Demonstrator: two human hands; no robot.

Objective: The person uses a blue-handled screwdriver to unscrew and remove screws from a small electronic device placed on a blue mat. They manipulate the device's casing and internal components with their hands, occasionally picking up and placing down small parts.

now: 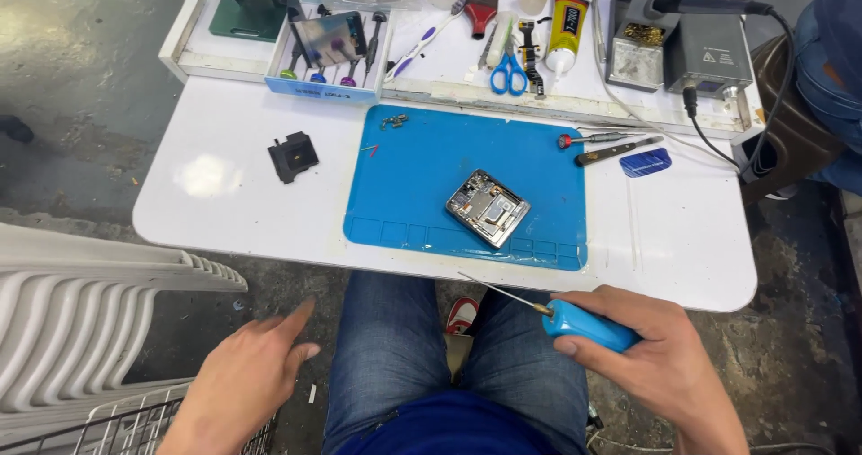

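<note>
Right hand (655,343) grips a blue-handled screwdriver (588,325), fingers closed round it, below the desk (682,240) edge. Left hand (247,374) empty, fingers spread. Opened phone (488,207) lies on the blue mat (404,177). Advisable: steady the phone first, seat the tip squarely.

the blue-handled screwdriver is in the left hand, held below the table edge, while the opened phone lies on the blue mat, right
Not quite. The head view shows the blue-handled screwdriver in the right hand, not the left. The left hand is empty, its fingers spread. The rest holds: the tool is below the table edge, and the opened phone lies on the blue mat.
</note>
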